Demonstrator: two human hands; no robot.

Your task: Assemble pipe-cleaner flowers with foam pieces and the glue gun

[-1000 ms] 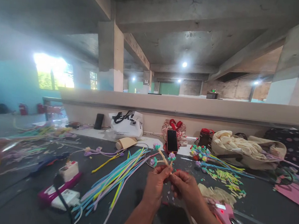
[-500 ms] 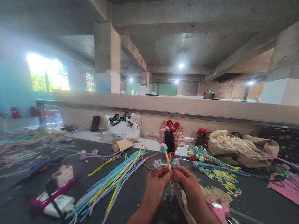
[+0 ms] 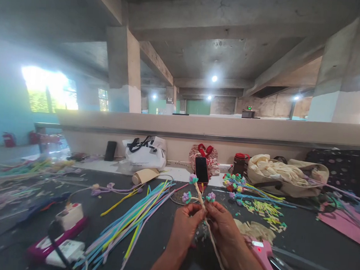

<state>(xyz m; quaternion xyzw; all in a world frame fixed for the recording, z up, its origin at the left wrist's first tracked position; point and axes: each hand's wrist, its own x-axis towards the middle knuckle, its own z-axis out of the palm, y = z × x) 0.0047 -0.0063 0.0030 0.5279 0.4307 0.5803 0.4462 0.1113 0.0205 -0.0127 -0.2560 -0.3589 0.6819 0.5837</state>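
A pipe-cleaner flower stem (image 3: 198, 190), wrapped in beige strip, stands upright between my hands. It carries three small purple and green flower heads, one on top and one on each side. My left hand (image 3: 189, 222) pinches the stem from the left where the branches meet. From the other side my right hand (image 3: 221, 220) closes its fingers on the same joint, just below the right flower head (image 3: 210, 197). A long beige strip (image 3: 214, 246) trails down from the joint between my forearms. The fingertips partly hide the joint.
Blue, yellow and purple pipe cleaners (image 3: 131, 218) lie in a bundle at left, beside a purple power strip (image 3: 58, 239). A pink glue gun (image 3: 262, 256) is near my right forearm. Finished flowers (image 3: 234, 182) and yellow-green clippings (image 3: 265, 211) lie right. A phone (image 3: 201, 169) leans behind.
The beige strip now hangs straighter below the joint, between my forearms. Both hands stay at the stem, which leans slightly more to the left. The whole view has shifted a little.
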